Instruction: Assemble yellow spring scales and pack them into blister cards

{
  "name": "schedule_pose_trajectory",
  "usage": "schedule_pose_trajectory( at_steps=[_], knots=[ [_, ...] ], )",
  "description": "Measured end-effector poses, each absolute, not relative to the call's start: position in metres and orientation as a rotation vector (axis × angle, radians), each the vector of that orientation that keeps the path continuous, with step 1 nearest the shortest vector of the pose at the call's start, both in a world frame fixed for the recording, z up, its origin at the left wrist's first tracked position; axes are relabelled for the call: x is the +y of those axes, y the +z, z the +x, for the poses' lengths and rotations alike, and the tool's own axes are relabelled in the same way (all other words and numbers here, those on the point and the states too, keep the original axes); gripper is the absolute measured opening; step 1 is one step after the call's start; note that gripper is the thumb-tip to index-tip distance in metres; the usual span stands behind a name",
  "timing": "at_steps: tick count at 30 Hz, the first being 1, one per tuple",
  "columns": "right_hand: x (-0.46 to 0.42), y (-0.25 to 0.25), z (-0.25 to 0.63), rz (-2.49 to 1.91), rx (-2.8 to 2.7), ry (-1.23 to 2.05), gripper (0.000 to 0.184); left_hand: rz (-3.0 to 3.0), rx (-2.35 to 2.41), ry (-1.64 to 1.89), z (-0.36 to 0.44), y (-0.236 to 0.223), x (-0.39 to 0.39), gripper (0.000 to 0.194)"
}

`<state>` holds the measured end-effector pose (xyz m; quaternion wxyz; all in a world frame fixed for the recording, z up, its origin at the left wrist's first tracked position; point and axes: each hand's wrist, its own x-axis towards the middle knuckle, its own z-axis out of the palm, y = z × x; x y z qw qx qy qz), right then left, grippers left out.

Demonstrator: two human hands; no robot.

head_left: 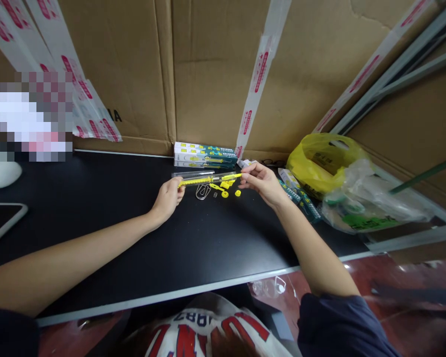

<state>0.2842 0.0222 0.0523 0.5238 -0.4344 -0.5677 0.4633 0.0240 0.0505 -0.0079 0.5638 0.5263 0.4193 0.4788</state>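
Observation:
My left hand [167, 199] is closed around the left end of a slim clear tube with yellow and metal parts inside [198, 181]. At its right end, the fingers of my right hand [260, 179] pinch a thin yellow rod [232, 175] that runs into the tube. Just below the tube on the black table lie a bent metal wire loop [202, 192], a flat yellow piece [217, 187], a yellow ring [225, 194], a small yellow cap [238, 193] and a tiny clear or metal part [215, 195]. Another clear tube [193, 173] lies behind the held one.
Stacked printed boxes [205, 155] stand against the cardboard wall [215, 89]. More boxes [301, 198] lie right of my right hand, beside a yellow plastic bag [319, 163] and a clear bag [371, 198]. A white-edged device [3, 223] and a white rounded object [2, 174] are at left.

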Motion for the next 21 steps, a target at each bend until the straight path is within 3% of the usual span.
schedule_pose_trajectory(
  at_steps=[21],
  knots=[
    [0.0201,0.0509,0.2779,-1.036,-1.399,1.191,0.03,1.214,0.977,1.099,0.0242,-0.0063,0.0515,0.03]
  ],
)
